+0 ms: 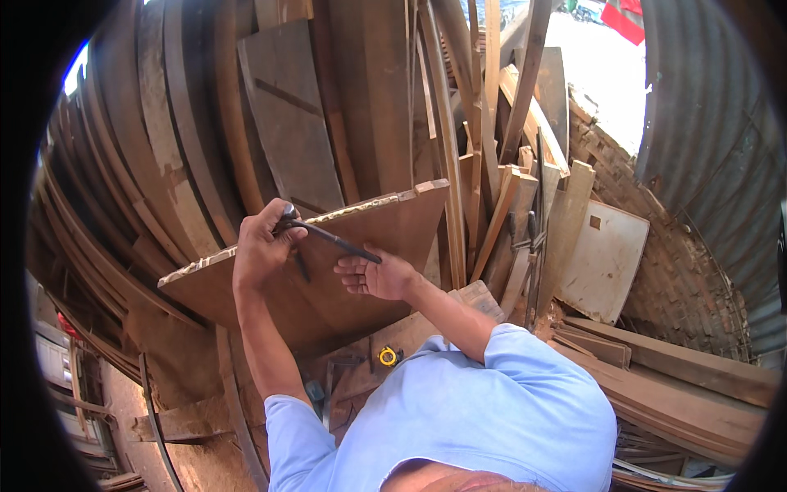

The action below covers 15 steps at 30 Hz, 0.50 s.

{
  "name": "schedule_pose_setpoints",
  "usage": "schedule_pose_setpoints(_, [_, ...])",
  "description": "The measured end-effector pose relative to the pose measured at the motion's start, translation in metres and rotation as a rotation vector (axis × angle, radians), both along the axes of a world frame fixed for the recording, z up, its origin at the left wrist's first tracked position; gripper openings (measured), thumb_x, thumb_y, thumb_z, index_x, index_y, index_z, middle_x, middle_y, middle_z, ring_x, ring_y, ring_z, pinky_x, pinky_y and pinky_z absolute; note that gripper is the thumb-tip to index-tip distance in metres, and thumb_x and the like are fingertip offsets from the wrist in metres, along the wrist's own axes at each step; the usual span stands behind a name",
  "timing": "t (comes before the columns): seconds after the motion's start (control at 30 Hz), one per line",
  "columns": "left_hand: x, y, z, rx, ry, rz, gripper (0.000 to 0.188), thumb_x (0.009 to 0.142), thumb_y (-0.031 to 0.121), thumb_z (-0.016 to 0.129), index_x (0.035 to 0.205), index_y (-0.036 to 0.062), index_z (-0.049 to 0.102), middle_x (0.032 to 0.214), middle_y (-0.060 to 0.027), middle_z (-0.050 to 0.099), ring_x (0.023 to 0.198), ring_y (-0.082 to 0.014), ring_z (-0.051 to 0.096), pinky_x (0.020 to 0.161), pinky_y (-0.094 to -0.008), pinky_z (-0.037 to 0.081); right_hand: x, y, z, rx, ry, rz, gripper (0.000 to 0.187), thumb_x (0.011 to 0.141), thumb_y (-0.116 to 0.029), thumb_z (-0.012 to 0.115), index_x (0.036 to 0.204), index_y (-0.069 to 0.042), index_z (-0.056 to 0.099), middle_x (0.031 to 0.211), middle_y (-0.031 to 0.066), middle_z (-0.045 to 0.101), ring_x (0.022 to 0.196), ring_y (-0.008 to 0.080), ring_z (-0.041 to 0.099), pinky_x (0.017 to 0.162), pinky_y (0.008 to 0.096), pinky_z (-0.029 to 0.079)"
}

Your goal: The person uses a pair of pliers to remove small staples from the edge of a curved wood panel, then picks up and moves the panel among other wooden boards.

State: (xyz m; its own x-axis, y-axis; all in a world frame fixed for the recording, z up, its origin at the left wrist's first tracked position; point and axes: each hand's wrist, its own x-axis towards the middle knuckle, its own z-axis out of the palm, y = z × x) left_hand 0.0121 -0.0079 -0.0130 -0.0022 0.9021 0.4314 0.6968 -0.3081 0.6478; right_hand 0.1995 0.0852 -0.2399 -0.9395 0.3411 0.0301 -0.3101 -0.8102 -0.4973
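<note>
My left hand (266,242) is closed around a dark metal tool with a rounded, shiny end and a long rod-like handle (340,242); its exact kind does not show. The handle slants down to the right, its tip beside the thumb of my right hand (377,275). That hand is turned palm up, its fingers stretched out and not wrapped round the handle. Beneath both hands is a broad brown wooden board (361,295), tilted, its far edge rough and pale. A short dark bar hangs below my left hand, perhaps part of the same tool.
A yellow tape measure (388,356) and a metal square (329,389) lie close to my body. Long planks (197,123) lean at the back and left. Offcuts (512,205), a white panel (602,262) and stacked timber (672,385) stand to the right, near a corrugated wall (713,156).
</note>
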Motion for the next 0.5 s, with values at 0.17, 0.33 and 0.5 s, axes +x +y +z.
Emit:
schedule_pose_setpoints(0.17, [0.003, -0.001, 0.000, 0.088, -0.176, 0.047, 0.020, 0.086, 0.000, 0.075, 0.093, 0.0018, 0.057, 0.064, -0.0014, 0.056, 0.060, -0.0056, 0.053, 0.054, -0.0278, 0.047, -0.010, -0.019, -0.007, 0.140, 0.008, 0.065, 0.050, 0.104, -0.045, 0.054, 0.140, -0.011, 0.054, 0.131, 0.0079, 0.065, 0.111, 0.0224, 0.064, 0.102, 0.0443, 0.049])
schedule_pose_setpoints(0.33, [-0.003, -0.003, 0.001, 0.089, -0.065, 0.141, 0.020, 0.086, 0.004, 0.077, 0.094, 0.0024, 0.058, 0.065, -0.0025, 0.057, 0.060, -0.0057, 0.052, 0.053, -0.0288, 0.045, -0.033, -0.032, 0.041, 0.043, 0.186, 0.098, 0.055, 0.099, -0.037, 0.067, 0.145, -0.013, 0.048, 0.130, 0.0108, 0.063, 0.111, 0.0244, 0.064, 0.101, 0.0441, 0.050])
schedule_pose_setpoints(0.5, [-0.006, -0.003, -0.002, 0.088, -0.102, 0.090, 0.023, 0.089, 0.013, 0.079, 0.094, 0.0025, 0.058, 0.067, -0.0001, 0.059, 0.064, -0.0050, 0.054, 0.053, -0.0285, 0.047, -0.013, -0.050, 0.067, 0.618, -0.331, -0.124, 0.053, 0.099, -0.034, 0.065, 0.142, -0.007, 0.051, 0.118, 0.0101, 0.063, 0.100, 0.0165, 0.060, 0.091, 0.0346, 0.050])
